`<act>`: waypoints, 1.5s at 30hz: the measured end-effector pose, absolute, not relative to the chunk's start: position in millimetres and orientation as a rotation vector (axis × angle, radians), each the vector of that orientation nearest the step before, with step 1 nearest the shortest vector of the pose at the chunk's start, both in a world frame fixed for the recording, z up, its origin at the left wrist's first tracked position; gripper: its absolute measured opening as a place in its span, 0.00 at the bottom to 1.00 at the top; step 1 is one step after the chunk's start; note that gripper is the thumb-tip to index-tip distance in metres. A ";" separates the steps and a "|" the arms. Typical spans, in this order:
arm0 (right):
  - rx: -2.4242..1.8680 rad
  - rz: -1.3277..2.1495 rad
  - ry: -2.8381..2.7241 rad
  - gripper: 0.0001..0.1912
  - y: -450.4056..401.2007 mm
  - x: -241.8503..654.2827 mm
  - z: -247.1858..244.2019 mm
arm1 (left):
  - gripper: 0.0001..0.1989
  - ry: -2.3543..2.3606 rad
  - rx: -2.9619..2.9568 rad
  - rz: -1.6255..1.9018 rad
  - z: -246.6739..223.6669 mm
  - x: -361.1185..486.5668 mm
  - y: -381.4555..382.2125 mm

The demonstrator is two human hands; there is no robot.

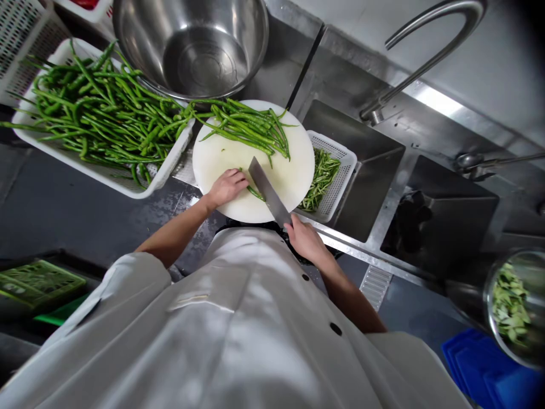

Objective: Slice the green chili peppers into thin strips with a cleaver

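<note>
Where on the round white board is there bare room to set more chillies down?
Bare patch: the round white cutting board's left part, between the left hand and the green chilli pile. Crowded: the board's far edge under chillies, and the middle under the steel cleaver held by the right hand.

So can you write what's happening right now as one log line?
left hand: pinning green chilies on round cutting board | right hand: gripping cleaver, blade on chilies | cut pieces in small basket
</note>
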State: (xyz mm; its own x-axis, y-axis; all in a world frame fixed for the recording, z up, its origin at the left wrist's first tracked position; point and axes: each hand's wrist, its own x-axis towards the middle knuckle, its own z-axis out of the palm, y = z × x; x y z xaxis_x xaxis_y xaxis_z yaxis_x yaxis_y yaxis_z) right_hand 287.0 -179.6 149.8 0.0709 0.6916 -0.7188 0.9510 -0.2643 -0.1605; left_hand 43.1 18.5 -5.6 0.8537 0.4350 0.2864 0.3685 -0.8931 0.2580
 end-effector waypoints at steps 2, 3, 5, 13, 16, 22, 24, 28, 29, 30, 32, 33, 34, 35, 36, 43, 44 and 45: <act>1.985 -0.970 1.627 0.22 -185.9 291.9 164.2 | 0.16 0.599 2.849 0.457 -7.8 47.9 11.3; 1.966 -0.948 1.628 0.22 -188.8 293.8 171.2 | 0.16 0.601 2.846 0.448 -9.0 50.5 6.6; 1.915 -0.920 1.635 0.21 -191.8 295.8 181.5 | 0.17 0.613 2.832 0.456 -11.5 54.4 -1.2; 1.916 -0.981 1.668 0.17 -161.9 279.8 155.9 | 0.19 0.602 2.755 0.508 -15.0 55.4 -1.8; 1.908 -0.967 1.671 0.17 -163.7 286.8 167.9 | 0.19 0.623 2.730 0.519 -13.6 56.2 -2.6; 1.936 -1.029 1.658 0.16 -159.7 278.3 161.6 | 0.19 0.648 2.692 0.539 -13.8 58.2 -4.3; 1.992 -1.035 1.669 0.17 -151.0 268.0 146.5 | 0.19 0.654 2.690 0.553 -13.6 58.2 -4.4; 1.992 -1.016 1.697 0.18 -147.4 270.8 150.7 | 0.20 0.662 2.681 0.554 -12.8 57.8 -4.5; 1.979 -1.012 1.692 0.17 -150.0 275.5 158.0 | 0.21 0.664 2.678 0.552 -13.0 57.8 -4.4; 1.964 -1.012 1.684 0.17 -152.8 279.9 165.1 | 0.21 0.665 2.673 0.554 -13.5 57.7 -4.4; 1.941 -1.030 1.675 0.15 -156.1 284.2 171.9 | 0.20 0.665 2.660 0.564 -15.2 57.8 -4.2; 1.944 -1.040 1.675 0.15 -155.6 282.9 170.0 | 0.20 0.662 2.655 0.569 -16.2 57.7 -4.1; 1.958 -1.047 1.679 0.16 -153.7 279.4 164.4 | 0.20 0.659 2.651 0.574 -17.3 57.7 -4.0; 1.980 -1.051 1.684 0.16 -150.6 274.4 156.2 | 0.20 0.659 2.646 0.576 -18.1 57.5 -3.9; 2.009 -1.054 1.690 0.17 -147.0 268.7 147.0 | 0.20 0.662 2.639 0.578 -18.9 57.3 -3.8; 2.030 -1.069 1.697 0.18 -142.5 272.7 150.1 | 0.19 0.678 2.630 0.598 -19.4 56.6 -3.5; 2.021 -1.068 1.695 0.17 -145.3 277.9 158.4 | 0.19 0.681 2.626 0.601 -19.6 56.8 -3.6; 2.011 -1.074 1.692 0.16 -147.7 281.9 165.1 | 0.20 0.683 2.618 0.604 -19.9 57.1 -3.6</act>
State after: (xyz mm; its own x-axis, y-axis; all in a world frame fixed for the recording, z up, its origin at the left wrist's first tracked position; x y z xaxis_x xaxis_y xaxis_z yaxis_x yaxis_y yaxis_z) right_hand 281.9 -147.7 165.1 0.0261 0.7124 -0.7013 0.9378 -0.2605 -0.2296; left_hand 57.1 -3.6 -19.9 0.7910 0.5283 0.3087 0.3711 -0.8153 0.4445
